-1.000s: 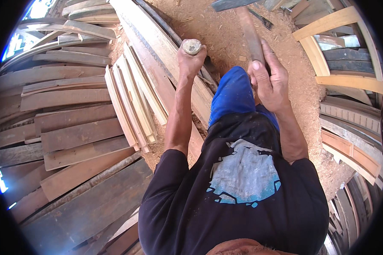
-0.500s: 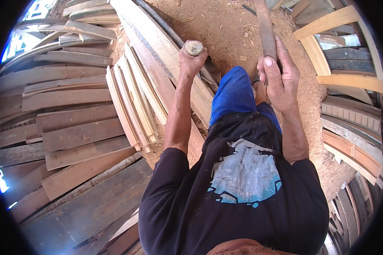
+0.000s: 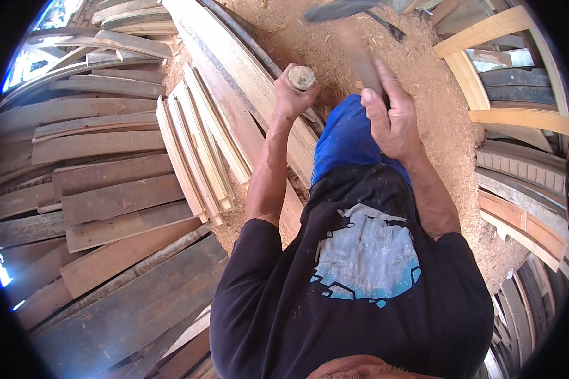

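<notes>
My left hand (image 3: 294, 95) is closed in a fist around an upright round wooden handle (image 3: 302, 78). Only its worn, pale butt end shows above the fist; whatever is below stays hidden. My right hand (image 3: 395, 120) grips the wooden shaft of a hammer (image 3: 360, 62), thumb laid along it. The dark hammer head (image 3: 340, 9), smeared by motion, is at the top of the view, beyond my left fist and to its right. Handle and hammer are apart. Long planks (image 3: 246, 76) lie beneath and beside my left hand.
Stacked boards (image 3: 117, 199) fill the left side, with narrow pale strips (image 3: 193, 145) nearer me. Wooden frames (image 3: 487, 63) and more timber (image 3: 525, 167) stand on the right. Sawdust and chips cover the ground (image 3: 452, 164). A dark narrow object (image 3: 392, 28) lies beyond my right hand.
My right hand has swung left with the hammer, whose head has come into view. My left hand has shifted slightly right, still around the wooden handle.
</notes>
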A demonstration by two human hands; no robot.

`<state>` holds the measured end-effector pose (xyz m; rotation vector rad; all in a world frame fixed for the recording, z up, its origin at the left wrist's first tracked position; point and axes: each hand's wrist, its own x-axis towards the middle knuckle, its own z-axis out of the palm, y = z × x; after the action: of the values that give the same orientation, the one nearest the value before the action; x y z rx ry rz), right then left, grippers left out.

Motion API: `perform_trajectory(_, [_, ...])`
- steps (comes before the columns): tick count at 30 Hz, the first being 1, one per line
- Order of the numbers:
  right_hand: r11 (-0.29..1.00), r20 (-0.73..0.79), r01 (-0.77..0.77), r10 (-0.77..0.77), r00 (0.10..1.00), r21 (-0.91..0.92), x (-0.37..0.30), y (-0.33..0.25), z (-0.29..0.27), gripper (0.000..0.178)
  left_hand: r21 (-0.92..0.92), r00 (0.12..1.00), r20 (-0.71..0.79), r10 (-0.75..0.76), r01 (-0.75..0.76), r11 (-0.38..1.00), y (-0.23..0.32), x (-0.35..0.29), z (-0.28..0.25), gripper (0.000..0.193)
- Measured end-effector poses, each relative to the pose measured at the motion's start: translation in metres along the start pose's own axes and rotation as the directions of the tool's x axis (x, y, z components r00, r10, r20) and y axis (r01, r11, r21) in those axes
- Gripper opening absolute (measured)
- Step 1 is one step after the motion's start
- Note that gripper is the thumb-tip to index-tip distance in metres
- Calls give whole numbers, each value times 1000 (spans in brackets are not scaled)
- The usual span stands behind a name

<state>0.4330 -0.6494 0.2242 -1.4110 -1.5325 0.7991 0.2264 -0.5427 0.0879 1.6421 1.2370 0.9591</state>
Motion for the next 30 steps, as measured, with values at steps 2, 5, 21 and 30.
perform_trajectory(2, [999, -77, 43, -42, 996, 15, -6, 1, 10, 55, -32, 999, 10, -32, 33, 999, -2, -2, 2, 21])
perform_trajectory(5, [954, 277, -4, 91, 957, -298, -4, 36, 14, 54, -169, 1000, -10, 22, -23, 985, 12, -4, 3, 22])
perform_trajectory(21, [973, 91, -171, 158, 983, 154, 0, -3, -2, 54, -147, 959, -267, -94, 56, 988, -24, 2, 15, 19])
perform_trajectory(30, [920, 6, -220, 231, 973, 324, -9, -14, -30, 58, -186, 981, -72, -181, 165, 969, 3, 12, 0, 19])
